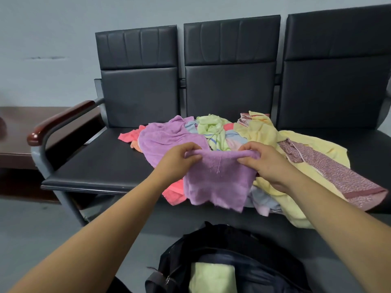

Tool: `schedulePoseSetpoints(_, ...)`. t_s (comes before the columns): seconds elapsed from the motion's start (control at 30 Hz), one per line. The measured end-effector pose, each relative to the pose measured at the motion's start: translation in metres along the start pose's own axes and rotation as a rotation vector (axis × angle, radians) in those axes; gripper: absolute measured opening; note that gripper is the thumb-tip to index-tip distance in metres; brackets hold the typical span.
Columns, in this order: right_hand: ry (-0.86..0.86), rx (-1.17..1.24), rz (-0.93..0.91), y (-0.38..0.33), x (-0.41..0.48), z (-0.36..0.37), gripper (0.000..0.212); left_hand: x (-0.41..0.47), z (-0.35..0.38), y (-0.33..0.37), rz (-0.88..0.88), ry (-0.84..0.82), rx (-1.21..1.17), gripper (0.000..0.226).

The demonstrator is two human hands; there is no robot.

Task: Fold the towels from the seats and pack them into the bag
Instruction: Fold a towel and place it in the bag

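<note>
Purple terry, soft and frayed along its hem, hangs as a folded purple towel [219, 180] from two pinches: left hand [179, 159] and right hand [266, 163] each nip an upper corner between thumb and curled fingers. Behind the towel, a crumpled heap of towels [222, 132] lies on smooth black padded seats [101, 163]; below it, a dark fabric bag [243, 261] holds a folded pale-green towel [211, 278].

Plain purple towel [218, 180] up front, coral one [174, 194] beneath, pale yellow [260, 132], lime with blue stripes [213, 132], a maroon floral print [338, 172]; black seats [230, 89], dark bag [232, 250] showing light green [211, 278].
</note>
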State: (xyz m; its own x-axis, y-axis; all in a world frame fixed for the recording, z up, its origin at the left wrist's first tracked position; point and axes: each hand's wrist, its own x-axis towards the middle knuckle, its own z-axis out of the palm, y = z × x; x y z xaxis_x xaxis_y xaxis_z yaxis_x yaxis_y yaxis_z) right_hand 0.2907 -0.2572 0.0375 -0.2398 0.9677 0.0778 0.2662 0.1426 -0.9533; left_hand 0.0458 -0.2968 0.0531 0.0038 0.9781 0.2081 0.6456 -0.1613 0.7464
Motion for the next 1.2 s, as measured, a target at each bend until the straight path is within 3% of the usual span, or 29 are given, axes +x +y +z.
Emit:
schedulePoseSetpoints(0.13,0.061,0.119,0.043,0.004,0.004,-0.003,0.017,0.003,0.002,-0.003,-0.116,0.001,-0.216,0.005)
schedulePoseSetpoints(0.27,0.051,0.46,0.191,-0.004,0.005,-0.003,0.015,0.005,0.004,-0.002,-0.352,0.093,-0.592,0.018)
schedulePoseSetpoints(0.37,-0.037,0.666,0.268,-0.013,0.0,-0.007,0.015,0.004,0.005,-0.004,-0.42,-0.021,-0.799,0.03)
schedulePoseSetpoints(0.43,-0.166,0.702,0.266,-0.012,-0.003,-0.012,0.033,-0.001,0.001,-0.011,-0.313,-0.13,-0.646,0.039)
schedulePoseSetpoints(0.5,-0.214,0.567,0.243,-0.007,-0.006,-0.013,0.047,-0.006,-0.002,-0.015,-0.201,-0.188,-0.325,0.055)
schedulePoseSetpoints(0.6,-0.107,0.014,0.096,0.003,-0.01,-0.01,0.043,-0.009,0.004,-0.017,-0.045,-0.116,0.152,0.045)
schedulePoseSetpoints(0.67,-0.026,-0.305,-0.017,0.008,-0.011,-0.009,0.04,-0.01,0.009,-0.017,0.031,-0.05,0.252,0.034)
schedulePoseSetpoints(0.77,0.084,-0.372,-0.105,0.014,-0.012,-0.011,0.032,-0.009,0.013,-0.016,0.095,0.017,0.229,0.008)
schedulePoseSetpoints(0.8,0.117,-0.357,-0.123,0.014,-0.012,-0.011,0.025,-0.009,0.013,-0.016,0.083,0.012,0.205,0.015)
schedulePoseSetpoints(0.93,0.194,-0.172,-0.123,0.017,-0.014,-0.014,0.011,-0.004,0.02,-0.018,-0.032,0.014,0.011,0.033)
schedulePoseSetpoints(1.03,0.141,0.341,0.046,0.03,-0.016,-0.014,0.015,-0.004,0.03,-0.017,-0.06,0.03,-0.212,0.038)
schedulePoseSetpoints(1.1,0.128,0.571,0.175,0.044,-0.018,-0.01,0.016,-0.006,0.041,-0.017,-0.046,0.037,-0.239,0.035)
schedulePoseSetpoints(1.2,0.166,0.578,0.307,0.072,-0.019,-0.003,0.014,-0.01,0.067,-0.031,-0.113,0.011,-0.23,0.035)
